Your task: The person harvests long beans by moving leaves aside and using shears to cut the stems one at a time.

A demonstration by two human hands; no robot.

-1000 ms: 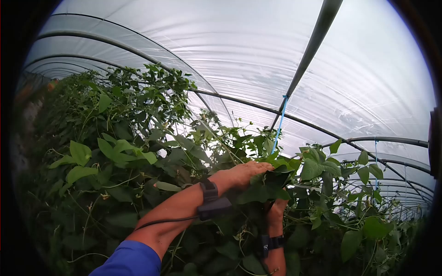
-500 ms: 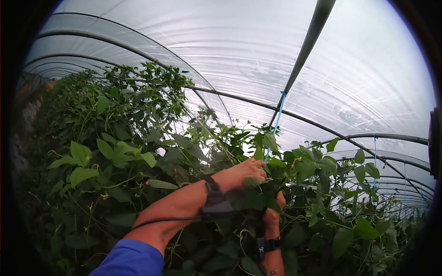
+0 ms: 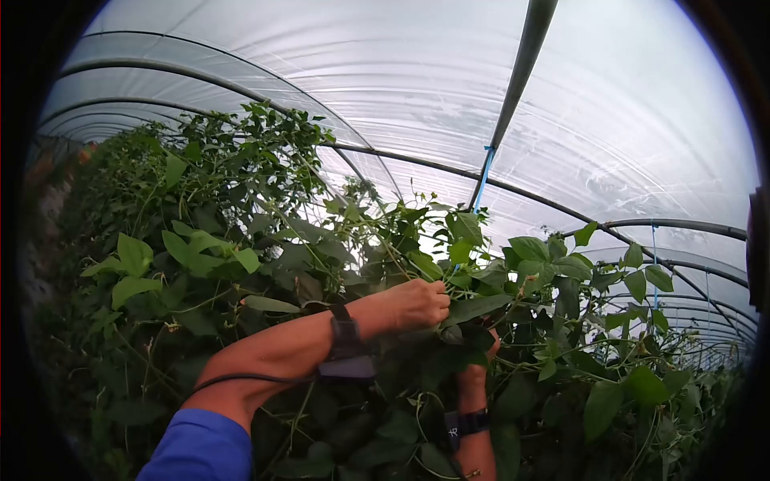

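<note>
My left hand is closed in a fist among the upper leaves of tall climbing plants. Whatever its fingers grip, if anything, is hidden. A broad green leaf lies right beside its knuckles. Lower and to the right, my right hand reaches up into the foliage, its fingers mostly covered by leaves. Above both hands, a blue string hangs from a roof pipe and runs down into the vines. Each wrist wears a dark strap, and a black cable runs along my left forearm.
Dense vines fill the left and the lower part of the view. Overhead, a metal roof pipe and curved hoops carry translucent plastic sheeting. Another blue string hangs farther right. Leafy stems stand close to my right hand.
My left hand has moved slightly left and down, away from the blue string, and its fingers are now curled into a fist. The right hand stays nearly in place. The view has shifted a little.
</note>
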